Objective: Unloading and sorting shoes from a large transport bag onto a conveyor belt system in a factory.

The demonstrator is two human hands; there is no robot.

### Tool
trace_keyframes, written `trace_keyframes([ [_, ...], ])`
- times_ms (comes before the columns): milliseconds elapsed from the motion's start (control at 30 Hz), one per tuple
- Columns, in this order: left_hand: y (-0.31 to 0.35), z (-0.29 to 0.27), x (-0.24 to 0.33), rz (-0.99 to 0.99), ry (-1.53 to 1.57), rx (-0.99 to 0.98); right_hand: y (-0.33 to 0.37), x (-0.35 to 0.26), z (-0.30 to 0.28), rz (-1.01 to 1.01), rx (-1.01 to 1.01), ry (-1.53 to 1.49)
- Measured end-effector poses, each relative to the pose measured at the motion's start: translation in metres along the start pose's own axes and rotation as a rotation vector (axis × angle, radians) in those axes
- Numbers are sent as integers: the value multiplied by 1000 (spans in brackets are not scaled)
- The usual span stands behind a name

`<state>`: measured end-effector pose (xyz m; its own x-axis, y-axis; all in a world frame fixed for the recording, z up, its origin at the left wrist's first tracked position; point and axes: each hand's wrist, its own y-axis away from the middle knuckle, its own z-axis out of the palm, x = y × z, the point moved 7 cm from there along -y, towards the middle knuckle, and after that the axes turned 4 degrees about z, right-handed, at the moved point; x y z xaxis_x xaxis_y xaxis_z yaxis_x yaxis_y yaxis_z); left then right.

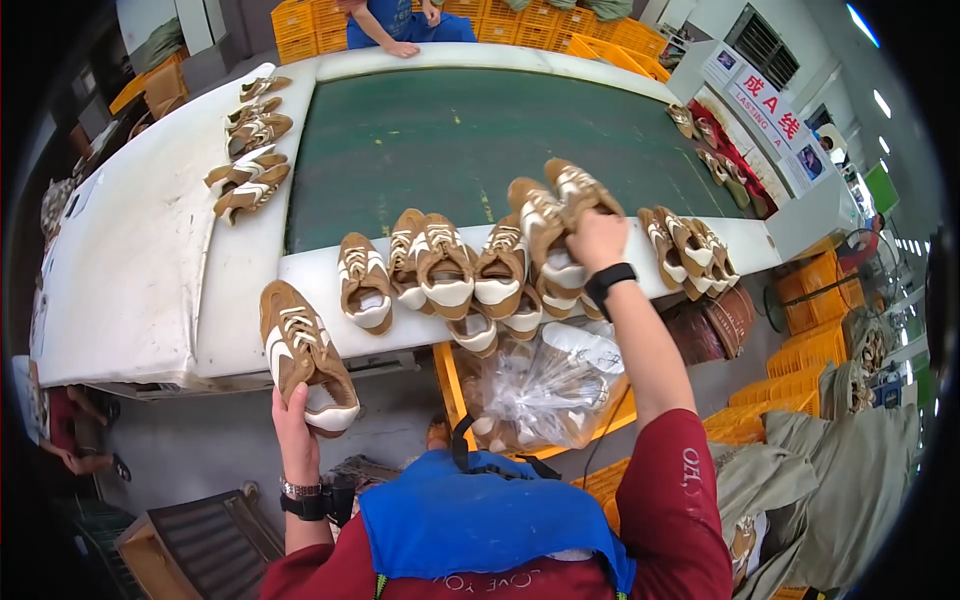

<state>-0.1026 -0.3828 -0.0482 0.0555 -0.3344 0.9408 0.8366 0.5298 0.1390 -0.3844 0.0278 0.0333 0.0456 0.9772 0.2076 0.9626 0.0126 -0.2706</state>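
Note:
My left hand (292, 425) grips the heel end of a brown suede sneaker (295, 325) with white stripes and laces, held up in front of the table edge, toe pointing away. My right hand (600, 240) is closed around the heel of another brown sneaker (577, 188), slightly blurred, above the row on the white ledge. Directly beside it stands a matching sneaker (540, 215). More such shoes line the ledge to the left, among them one sneaker (365, 280) standing apart and a close pair (440, 260). Further sneakers (690, 250) stand right of my right hand.
A green conveyor belt (430, 130) runs beyond the ledge. Several sneakers (250, 185) lie on the white table at left. Below the ledge, a clear plastic bag (550, 385) fills a yellow crate (450, 385). Across the belt, a person in blue (400, 25) rests a hand on the edge.

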Motion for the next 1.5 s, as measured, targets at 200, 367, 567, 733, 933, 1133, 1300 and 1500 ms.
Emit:
trace_keyframes([
  [200, -6, 8, -8, -24, 26, -48, 12, -28, 44, -112, -312, -73],
  [367, -13, 33, -10, -17, 17, -133, -2, 16, 20, 0, -18, -640],
  [567, -8, 54, -9, -28, -4, -182, -43, 85, 52, 179, 10, -549],
  [733, -3, 51, -7, -47, -55, -137, -77, 69, 135, -87, -271, -325],
  [933, -12, 47, -9, -84, -135, -94, -78, 81, 169, -45, -527, -300],
  [1133, -27, 63, -17, -127, -89, -113, -65, 177, 147, 110, -394, -227],
  [1300, -37, 77, -26, -145, -69, -158, 11, 172, 200, 73, -1086, -322],
  [1500, -42, 75, -28, -149, -110, -113, -94, 95, 141, -56, -556, 27],
])
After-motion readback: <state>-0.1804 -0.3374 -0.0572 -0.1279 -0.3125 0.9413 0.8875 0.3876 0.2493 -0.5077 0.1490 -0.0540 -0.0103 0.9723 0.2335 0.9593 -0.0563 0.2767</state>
